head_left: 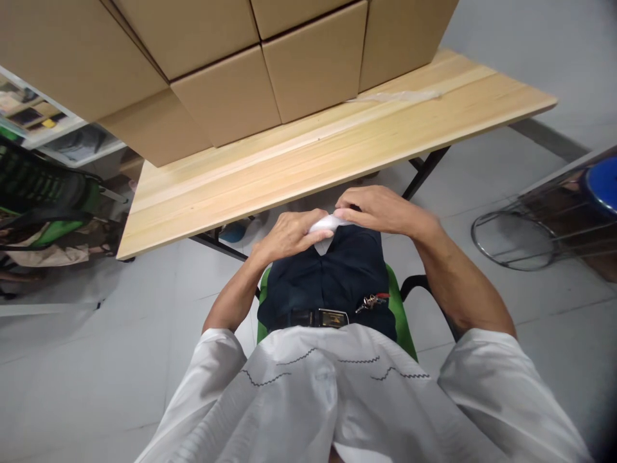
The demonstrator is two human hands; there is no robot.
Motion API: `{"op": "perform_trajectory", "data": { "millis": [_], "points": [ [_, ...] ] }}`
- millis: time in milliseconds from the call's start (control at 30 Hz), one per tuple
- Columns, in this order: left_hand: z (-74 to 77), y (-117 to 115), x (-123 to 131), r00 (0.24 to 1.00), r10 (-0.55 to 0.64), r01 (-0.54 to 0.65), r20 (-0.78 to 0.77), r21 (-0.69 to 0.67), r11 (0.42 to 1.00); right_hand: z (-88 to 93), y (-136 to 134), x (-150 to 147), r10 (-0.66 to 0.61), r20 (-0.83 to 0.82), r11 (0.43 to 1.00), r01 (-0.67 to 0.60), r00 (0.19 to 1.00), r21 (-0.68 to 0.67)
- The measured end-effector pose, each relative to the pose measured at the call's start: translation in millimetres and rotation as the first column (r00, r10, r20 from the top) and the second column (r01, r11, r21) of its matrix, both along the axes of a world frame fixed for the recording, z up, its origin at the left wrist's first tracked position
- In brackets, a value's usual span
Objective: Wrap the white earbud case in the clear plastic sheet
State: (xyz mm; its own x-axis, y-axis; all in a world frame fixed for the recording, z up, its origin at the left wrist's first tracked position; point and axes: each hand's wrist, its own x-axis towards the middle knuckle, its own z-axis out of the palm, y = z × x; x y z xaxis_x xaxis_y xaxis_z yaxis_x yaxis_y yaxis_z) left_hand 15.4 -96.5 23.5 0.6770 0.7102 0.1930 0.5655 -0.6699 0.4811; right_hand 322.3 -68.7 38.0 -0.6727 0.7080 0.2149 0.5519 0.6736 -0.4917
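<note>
A small white bundle [326,224], perhaps plastic or paper, is held above my lap, just off the table's front edge. My left hand [292,233] is closed around its left part, with the thumb along the near side. At its right end, my right hand [373,207] pinches the white material between bent fingers and thumb. The two hands nearly touch. What the bundle is made of cannot be made out, and the fingers hide part of it.
Brown cardboard boxes [315,64] stand stacked on the wooden table [270,173]. A strip of clear tape or film [400,96] lies near them. At the right is a round metal stool frame [513,241]; a black and green chair [43,186] stands at the left.
</note>
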Motion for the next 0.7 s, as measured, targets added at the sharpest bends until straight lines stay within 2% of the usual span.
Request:
{"op": "perform_trajectory", "data": {
  "millis": [133, 300, 400, 533, 700],
  "points": [
    [1.3, -1, 0, 0.998, -0.053, 0.054, -0.045, 0.038, 0.998, 0.6, 1, -4, 0.048, -0.085, 0.973, -0.065, 0.995, -0.221],
    [4.3, 0, -2, 0.999, -0.045, 0.045, 0.015, 0.015, 0.999, 0.6, 2, -14, 0.124, -0.215, 0.887, -0.205, 0.969, -0.414],
    [4.8, 1, -3, 0.997, -0.048, 0.05, 0.066, -0.026, 0.998, -0.5, 3, -18, 0.158, -0.238, 0.842, -0.257, 0.958, -0.475],
    [4.2, 4, -3, 0.993, -0.032, 0.039, 0.113, -0.057, 0.998, -1.5, 4, -18, 0.145, -0.205, 0.817, -0.234, 0.968, -0.527],
    [4.8, 7, -3, 0.973, 0.023, 0.029, 0.228, -0.219, 0.975, -1.9, 4, -14, 0.183, -0.206, 0.805, -0.266, 0.961, -0.531]
  ]
}}
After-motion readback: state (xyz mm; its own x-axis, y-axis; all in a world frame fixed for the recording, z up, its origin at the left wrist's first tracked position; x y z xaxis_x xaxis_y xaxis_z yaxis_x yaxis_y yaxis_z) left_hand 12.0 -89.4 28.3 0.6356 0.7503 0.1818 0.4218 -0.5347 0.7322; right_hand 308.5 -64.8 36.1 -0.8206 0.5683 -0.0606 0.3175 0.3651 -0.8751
